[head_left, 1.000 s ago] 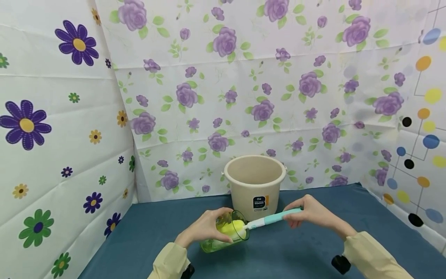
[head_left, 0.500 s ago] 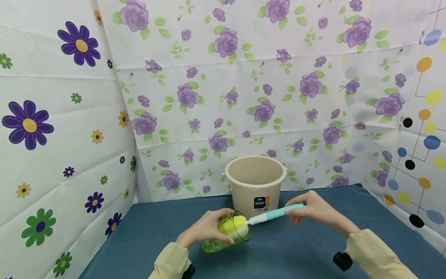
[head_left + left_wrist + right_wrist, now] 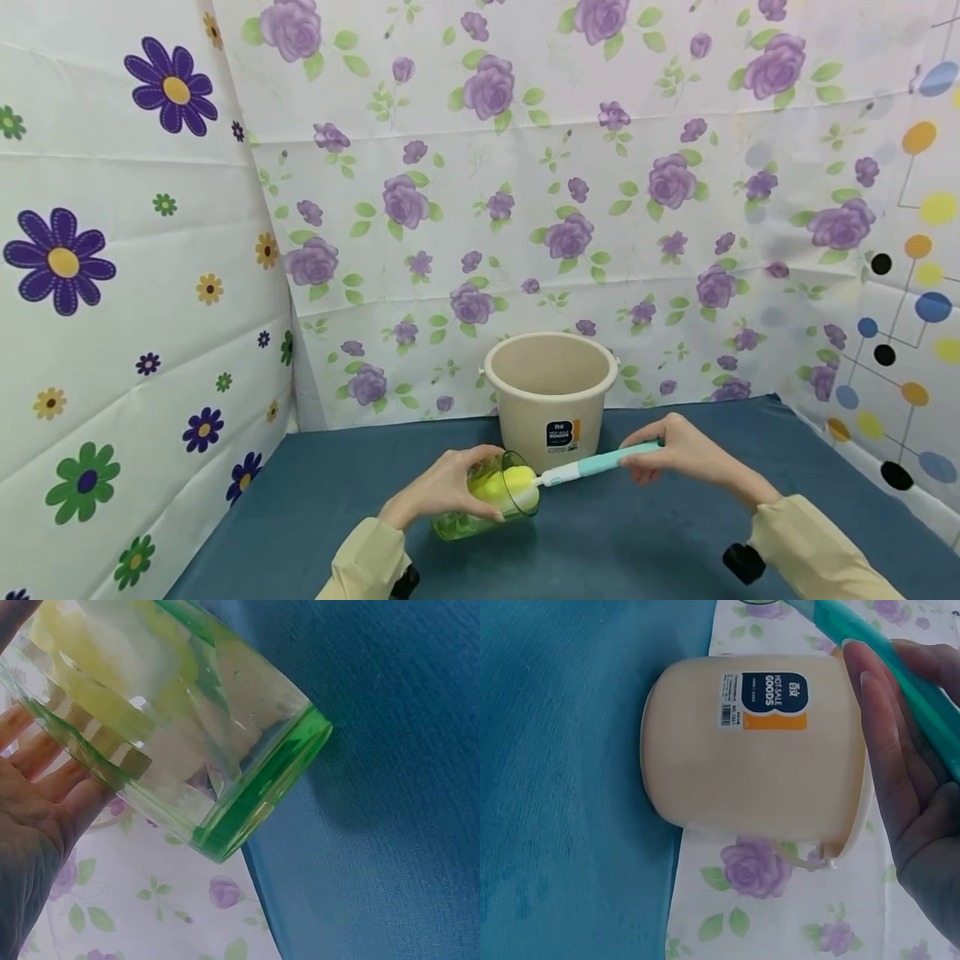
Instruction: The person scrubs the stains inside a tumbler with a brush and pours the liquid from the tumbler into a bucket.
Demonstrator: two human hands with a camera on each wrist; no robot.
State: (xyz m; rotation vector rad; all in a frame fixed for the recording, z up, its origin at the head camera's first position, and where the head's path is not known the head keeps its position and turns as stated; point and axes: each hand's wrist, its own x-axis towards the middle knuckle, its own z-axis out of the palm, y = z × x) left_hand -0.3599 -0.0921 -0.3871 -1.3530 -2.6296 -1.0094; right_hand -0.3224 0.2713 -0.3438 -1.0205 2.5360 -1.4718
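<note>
My left hand [image 3: 448,485] grips a clear green-tinted drinking glass [image 3: 463,525], tilted on its side with its mouth toward the right. Inside the mouth sits the yellow and white sponge head [image 3: 519,487] of a cup brush. My right hand [image 3: 688,454] holds the teal end of the brush's handle [image 3: 600,463], which slants up to the right. In the left wrist view, fingers wrap the wall of the glass [image 3: 247,795] and its thick green base shows drops. The right wrist view shows the teal handle [image 3: 877,646] between thumb and fingers.
Behind the glass a beige bucket [image 3: 551,425] with a label stands near the back edge of the blue-covered table [image 3: 360,475]. Flower-patterned sheets [image 3: 420,250] hang close behind and at both sides.
The brush has shifted slightly to the right, its sponge head nearer the rim of the glass, and its handle tilt has varied. My left hand and the glass have barely moved.
</note>
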